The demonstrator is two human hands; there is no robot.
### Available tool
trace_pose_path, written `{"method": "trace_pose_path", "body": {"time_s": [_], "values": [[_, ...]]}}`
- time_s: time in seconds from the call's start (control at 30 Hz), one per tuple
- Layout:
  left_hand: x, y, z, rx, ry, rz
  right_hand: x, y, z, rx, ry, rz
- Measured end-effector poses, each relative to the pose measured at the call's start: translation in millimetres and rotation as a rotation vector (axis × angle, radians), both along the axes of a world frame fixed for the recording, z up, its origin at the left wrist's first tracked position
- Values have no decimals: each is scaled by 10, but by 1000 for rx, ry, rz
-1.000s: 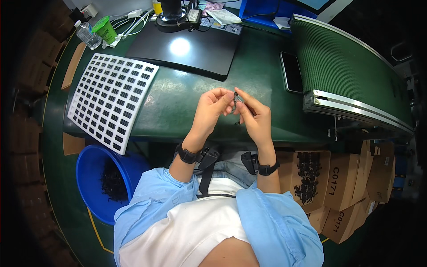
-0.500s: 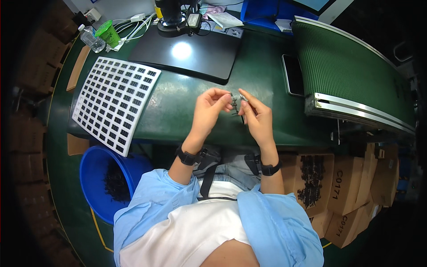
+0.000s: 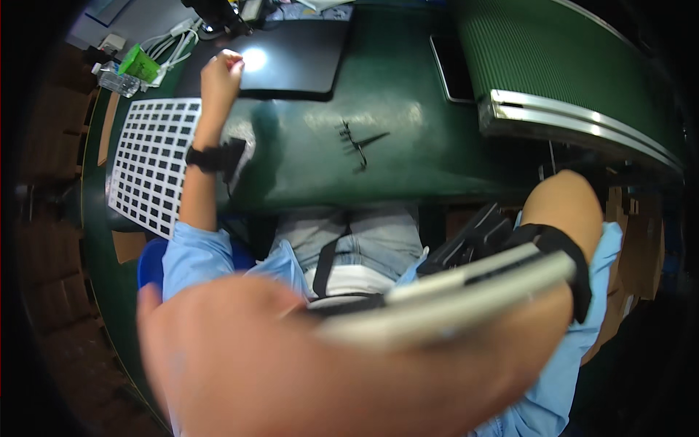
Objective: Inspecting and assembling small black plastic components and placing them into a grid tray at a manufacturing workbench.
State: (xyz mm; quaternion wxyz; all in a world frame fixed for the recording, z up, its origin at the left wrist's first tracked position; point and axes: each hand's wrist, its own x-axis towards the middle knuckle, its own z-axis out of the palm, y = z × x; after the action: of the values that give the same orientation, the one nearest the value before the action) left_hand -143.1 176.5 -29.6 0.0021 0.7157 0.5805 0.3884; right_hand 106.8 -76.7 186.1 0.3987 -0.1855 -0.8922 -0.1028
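Observation:
My left hand reaches over the far left of the bench, above the dark flat panel and beside its bright light spot. Its fingers are pinched together; whatever they may hold is too small to make out. My right hand looms large and blurred across the bottom, close to the camera, its fingers smeared. A pale blurred bar lies across the right forearm; its kind does not show. On the green bench a thin black branched piece lies apart from both hands.
A white tray with rows of black parts lies on the left, partly behind my left forearm. A green-topped conveyor and a dark phone-like slab are on the right. A blue bin, green cup and clear bottle stand left.
Both hands have parted from the middle of the bench. The left has moved far left, the right back toward the camera. The black branched piece now lies on the bench, and the view has shifted.

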Motion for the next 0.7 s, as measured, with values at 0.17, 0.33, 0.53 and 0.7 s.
{"method": "trace_pose_path", "body": {"time_s": [0.17, 0.33, 0.53, 0.7], "values": [[-67, 367, -120, -32, 180, -25, 42, -129, -117, -261, -91, 101], [-470, 522, -619, 27, 115, -39, -95, -183, -246, -508, -191, 274], [-290, 576, -599, 47, 144, -48, 511, -16, -389, -763, -315, 330], [-63, 553, -434, 143, 215, -144, 628, 226, -487, -945, -409, 339]]}}
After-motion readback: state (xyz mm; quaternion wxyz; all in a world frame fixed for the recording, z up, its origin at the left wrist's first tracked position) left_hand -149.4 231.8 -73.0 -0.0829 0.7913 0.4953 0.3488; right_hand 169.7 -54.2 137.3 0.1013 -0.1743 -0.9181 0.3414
